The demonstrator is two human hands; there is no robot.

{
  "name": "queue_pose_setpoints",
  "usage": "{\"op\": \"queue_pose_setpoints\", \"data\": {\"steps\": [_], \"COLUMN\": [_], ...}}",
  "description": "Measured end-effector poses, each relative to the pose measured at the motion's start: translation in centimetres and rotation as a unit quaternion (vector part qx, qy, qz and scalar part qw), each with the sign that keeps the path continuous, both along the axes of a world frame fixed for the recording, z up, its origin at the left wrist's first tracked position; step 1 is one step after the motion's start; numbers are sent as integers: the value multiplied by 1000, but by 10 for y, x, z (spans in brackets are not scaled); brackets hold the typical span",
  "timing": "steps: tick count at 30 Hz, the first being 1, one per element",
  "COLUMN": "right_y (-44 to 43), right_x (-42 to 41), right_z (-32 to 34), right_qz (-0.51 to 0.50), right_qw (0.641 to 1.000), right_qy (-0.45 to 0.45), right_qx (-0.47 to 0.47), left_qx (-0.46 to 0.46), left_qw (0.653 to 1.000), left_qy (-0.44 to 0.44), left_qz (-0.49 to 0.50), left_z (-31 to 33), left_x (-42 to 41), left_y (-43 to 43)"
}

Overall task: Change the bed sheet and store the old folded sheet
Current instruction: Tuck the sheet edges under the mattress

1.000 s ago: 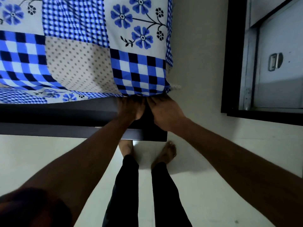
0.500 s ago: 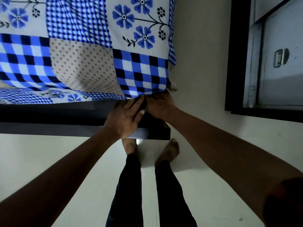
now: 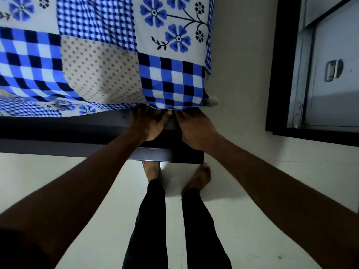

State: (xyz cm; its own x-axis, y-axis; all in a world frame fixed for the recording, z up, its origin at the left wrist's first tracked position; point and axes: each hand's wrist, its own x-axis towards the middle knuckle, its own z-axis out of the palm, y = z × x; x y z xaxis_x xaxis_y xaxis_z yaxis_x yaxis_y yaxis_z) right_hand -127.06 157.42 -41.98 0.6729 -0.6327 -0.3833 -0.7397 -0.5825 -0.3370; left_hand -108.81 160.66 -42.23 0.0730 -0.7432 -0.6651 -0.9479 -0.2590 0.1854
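Note:
A blue, white and black patchwork bed sheet (image 3: 101,70) with checks, dots and flowers covers the mattress and reaches down to the dark bed frame (image 3: 58,133). At the bed's near right corner, my left hand (image 3: 147,125) lies flat against the frame. Its fingers reach under the sheet's lower edge and its thumb is stretched to the right. My right hand (image 3: 194,129) is just beside it at the corner, fingers also pushed in under the sheet edge. The fingertips of both hands are hidden by the cloth. No folded old sheet is in view.
My bare feet (image 3: 198,177) and dark trouser legs stand on the pale floor (image 3: 252,191) just in front of the bed corner. A grey metal door (image 3: 334,84) with a latch, in a dark frame, is at the right. A narrow strip of floor runs between bed and door.
My left hand has slid forward from the frame so its fingers go under the sheet edge again. My right hand stays at the corner.

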Motion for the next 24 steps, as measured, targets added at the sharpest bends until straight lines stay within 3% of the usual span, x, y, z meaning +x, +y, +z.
{"op": "queue_pose_setpoints", "data": {"steps": [3,5,8,13,16,19,24], "right_y": [-10,-13,-15,-12,-9,-20,-72], "right_x": [31,43,38,-17,-65,-108,-80], "right_z": [-3,-8,-7,16,30,26,3], "right_qz": [-23,-52,-28,111,61,0,139], "right_qw": [996,993,996,993,987,984,983], "right_qy": [73,75,67,-36,-141,-137,-100], "right_qx": [42,73,49,-1,-47,-116,-67], "left_qx": [26,43,-35,-68,-86,-90,-101], "left_qw": [997,991,983,984,982,981,981], "left_qy": [26,78,135,165,165,152,166], "left_qz": [-71,-101,-118,-24,-24,-77,10], "left_z": [9,15,26,33,32,32,36], "left_x": [9,13,10,-17,-47,-75,-99], "left_y": [15,28,43,37,40,43,27]}}
